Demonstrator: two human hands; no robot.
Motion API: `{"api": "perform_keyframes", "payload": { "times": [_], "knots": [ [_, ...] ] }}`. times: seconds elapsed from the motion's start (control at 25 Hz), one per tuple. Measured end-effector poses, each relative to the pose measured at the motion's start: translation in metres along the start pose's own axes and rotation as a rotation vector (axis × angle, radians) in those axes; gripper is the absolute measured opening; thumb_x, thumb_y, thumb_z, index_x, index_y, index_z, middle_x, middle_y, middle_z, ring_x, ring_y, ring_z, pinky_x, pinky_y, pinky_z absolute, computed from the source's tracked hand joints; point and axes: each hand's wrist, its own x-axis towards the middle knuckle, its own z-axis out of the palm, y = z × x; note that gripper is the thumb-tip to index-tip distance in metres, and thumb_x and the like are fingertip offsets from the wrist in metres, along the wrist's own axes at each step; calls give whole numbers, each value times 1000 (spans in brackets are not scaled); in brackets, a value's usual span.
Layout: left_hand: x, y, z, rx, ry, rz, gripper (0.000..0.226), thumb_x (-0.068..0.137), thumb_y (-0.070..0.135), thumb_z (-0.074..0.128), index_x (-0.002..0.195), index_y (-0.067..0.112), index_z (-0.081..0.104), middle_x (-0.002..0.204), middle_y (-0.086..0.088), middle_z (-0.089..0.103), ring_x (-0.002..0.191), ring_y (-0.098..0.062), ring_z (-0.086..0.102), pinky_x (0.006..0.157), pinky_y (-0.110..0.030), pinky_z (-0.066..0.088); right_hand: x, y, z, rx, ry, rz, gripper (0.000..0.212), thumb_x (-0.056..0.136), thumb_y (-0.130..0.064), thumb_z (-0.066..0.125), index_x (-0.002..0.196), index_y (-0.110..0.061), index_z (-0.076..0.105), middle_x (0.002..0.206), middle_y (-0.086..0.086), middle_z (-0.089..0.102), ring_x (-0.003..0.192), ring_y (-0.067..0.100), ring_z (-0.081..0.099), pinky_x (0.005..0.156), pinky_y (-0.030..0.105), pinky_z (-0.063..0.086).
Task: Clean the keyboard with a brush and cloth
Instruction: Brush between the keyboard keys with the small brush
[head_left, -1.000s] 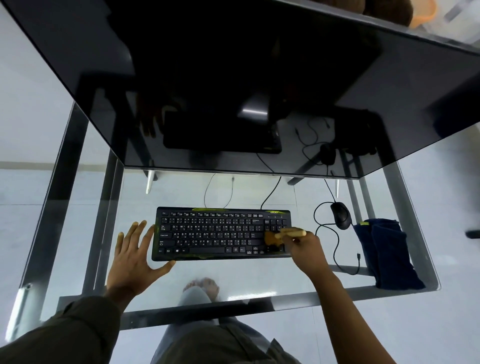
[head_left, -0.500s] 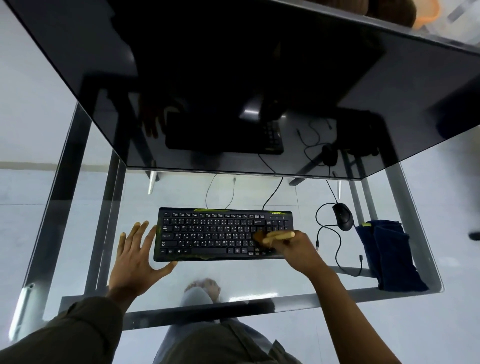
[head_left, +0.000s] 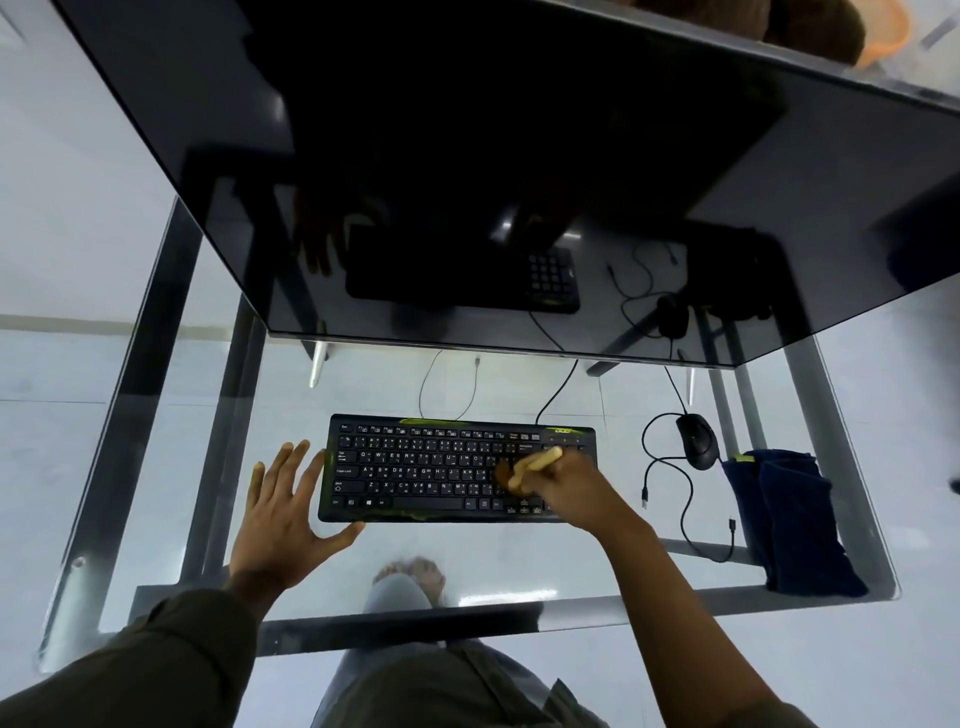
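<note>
A black keyboard (head_left: 426, 467) with green trim lies flat on the glass table (head_left: 467, 561). My right hand (head_left: 576, 488) grips a small wooden-handled brush (head_left: 530, 465), with its bristles down on the keys at the right of the letter block. My left hand (head_left: 285, 514) rests flat on the glass, fingers spread, touching the keyboard's left end. A dark blue cloth (head_left: 784, 519) lies folded at the table's right edge, apart from both hands.
A black mouse (head_left: 696, 441) with a looped cable sits between keyboard and cloth. A large dark monitor (head_left: 467, 182) hangs over the back of the table. My knees and a foot show through the glass below.
My right hand has swept the brush leftward across the keys, from the number pad to the right end of the letter block. My left hand has stayed in place.
</note>
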Motion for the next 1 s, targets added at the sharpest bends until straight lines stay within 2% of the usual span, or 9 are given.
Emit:
{"api": "perform_keyframes", "payload": {
  "times": [0.04, 0.16, 0.28, 0.44, 0.56, 0.68, 0.76, 0.84, 1.0],
  "knots": [
    [0, -1, 0, -1, -2, 2, 106, 74, 87, 42, 154, 19, 29, 163, -12, 26, 154, -30, 15, 124, -57, 13, -2, -1, 2, -48, -71, 10, 19, 92, -22, 62, 83, -22, 79, 84, -9, 77, 83, 7, 72, 85, 31, 56],
    [0, -1, 1, -2, -9, -6, 106, 74, 87, 43, 154, 19, 29, 163, -12, 26, 154, -30, 15, 123, -57, 13, -3, -1, -2, -82, 144, 17, 22, 93, -24, 58, 82, -21, 77, 76, -3, 76, 72, 15, 71, 74, 36, 58],
    [1, -1, 1, -7, -8, -5, 105, 74, 87, 44, 154, 19, 30, 163, -12, 26, 154, -30, 16, 123, -58, 14, -1, 4, -9, -104, 171, 148, 27, 91, -22, 57, 74, -10, 75, 63, -5, 71, 60, 13, 67, 66, 35, 58],
    [1, -1, 1, -3, -7, -6, 106, 74, 87, 42, 154, 19, 30, 163, -12, 25, 154, -29, 14, 123, -58, 14, 0, 15, -20, -174, 425, 230, 38, 95, -32, 50, 70, -6, 63, 64, 11, 66, 59, 30, 64, 61, 44, 58],
    [2, -2, 1, -9, -18, -11, 107, 74, 88, 41, 154, 20, 29, 164, -11, 24, 154, -29, 13, 123, -58, 14, -2, 15, -23, -128, 341, 154, 29, 94, -28, 56, 77, -9, 71, 61, 3, 66, 54, 20, 62, 58, 35, 56],
    [0, 0, 1, 4, -19, -11, 106, 73, 88, 40, 154, 20, 29, 163, -12, 25, 154, -30, 15, 123, -59, 15, -1, 15, -27, -78, 332, 132, 17, 91, -27, 62, 86, -18, 76, 74, 3, 74, 64, 21, 67, 65, 33, 56],
    [1, -1, 0, -1, -10, -9, 106, 74, 88, 40, 154, 19, 30, 163, -12, 26, 153, -30, 16, 123, -59, 15, -3, 12, -20, -24, 163, 93, 14, 90, -21, 66, 82, -21, 78, 77, -8, 77, 70, 9, 70, 71, 27, 54],
    [1, 0, 0, -2, -14, -8, 106, 73, 88, 40, 154, 19, 30, 163, -12, 25, 153, -31, 16, 123, -59, 15, -5, 9, -16, -20, 203, 40, 14, 91, -21, 67, 82, -21, 78, 71, -18, 73, 65, -1, 66, 69, 21, 51],
    [1, 0, 0, 3, -13, -4, 106, 74, 88, 39, 153, 19, 30, 163, -13, 27, 153, -32, 18, 122, -59, 16, -4, 7, -1, -9, -9, 20, 13, 89, -25, 68, 85, -23, 80, 88, -18, 77, 76, -5, 68, 77, 26, 54]
  ]
}}
